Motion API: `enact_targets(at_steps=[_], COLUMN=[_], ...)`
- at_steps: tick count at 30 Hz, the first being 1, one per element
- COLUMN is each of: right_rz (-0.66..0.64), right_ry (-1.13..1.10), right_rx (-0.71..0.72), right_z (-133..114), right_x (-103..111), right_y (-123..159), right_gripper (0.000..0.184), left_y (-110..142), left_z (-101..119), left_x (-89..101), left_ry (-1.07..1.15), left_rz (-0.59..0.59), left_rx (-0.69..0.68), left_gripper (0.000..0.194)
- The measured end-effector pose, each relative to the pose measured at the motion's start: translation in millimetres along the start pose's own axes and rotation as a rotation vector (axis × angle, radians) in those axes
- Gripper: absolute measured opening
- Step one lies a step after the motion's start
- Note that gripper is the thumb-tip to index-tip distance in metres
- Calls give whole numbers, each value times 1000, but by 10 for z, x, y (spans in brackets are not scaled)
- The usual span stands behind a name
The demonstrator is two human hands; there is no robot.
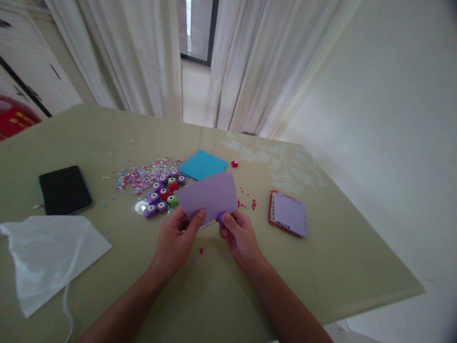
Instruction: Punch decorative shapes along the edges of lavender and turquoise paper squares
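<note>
A purple sheet of paper (209, 196) is pinched in my left hand (179, 234), with the thumb on its face near the lower edge. My right hand (240, 234) closes on a small purple craft punch (222, 219), which sits at the paper's lower right edge. Small punched marks seem to run along that lower edge. Left of the paper lies a cluster of purple, red and green punches (153, 198). Behind it is a stack of blue paper (203, 165). To the right, a stack of cards (290, 214) has a purple sheet with a punched border on top.
Many coloured paper bits (146, 175) are heaped beyond the punches. A lone red punch (234, 163) stands near the blue paper. At the left lie a black tablet or phone (64, 190) and a white cloth-like bag (50, 257) with a cord.
</note>
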State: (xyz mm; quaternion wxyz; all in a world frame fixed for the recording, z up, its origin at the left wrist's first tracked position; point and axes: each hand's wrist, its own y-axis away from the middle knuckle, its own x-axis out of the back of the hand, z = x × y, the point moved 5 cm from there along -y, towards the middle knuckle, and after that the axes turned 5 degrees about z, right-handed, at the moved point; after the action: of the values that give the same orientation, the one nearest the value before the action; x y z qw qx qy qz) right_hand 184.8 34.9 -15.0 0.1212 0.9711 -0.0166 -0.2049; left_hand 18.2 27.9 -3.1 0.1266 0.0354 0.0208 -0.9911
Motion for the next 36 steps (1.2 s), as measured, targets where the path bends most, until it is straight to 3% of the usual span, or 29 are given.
enact_targets(at_steps=[17,29,33,36], right_rz=[48,-44,-113,-111], right_ry=[24,63,194,482], right_rx=[45,32,72,211], right_z=[-15,18,-49,-175], right_x=[31,-18,-14,54], right_y=[12,23,20,-6], right_gripper=[52,50,38,31], left_y=[17,-9,-17,-34], left_z=[-18,40,115,158], left_x=[-37,77,110,141], left_ry=[39,-3,-33,-7], left_rz=[1,100,148,183], left_rx=[42,11,-13,-3], left_gripper=[42,27,28,29])
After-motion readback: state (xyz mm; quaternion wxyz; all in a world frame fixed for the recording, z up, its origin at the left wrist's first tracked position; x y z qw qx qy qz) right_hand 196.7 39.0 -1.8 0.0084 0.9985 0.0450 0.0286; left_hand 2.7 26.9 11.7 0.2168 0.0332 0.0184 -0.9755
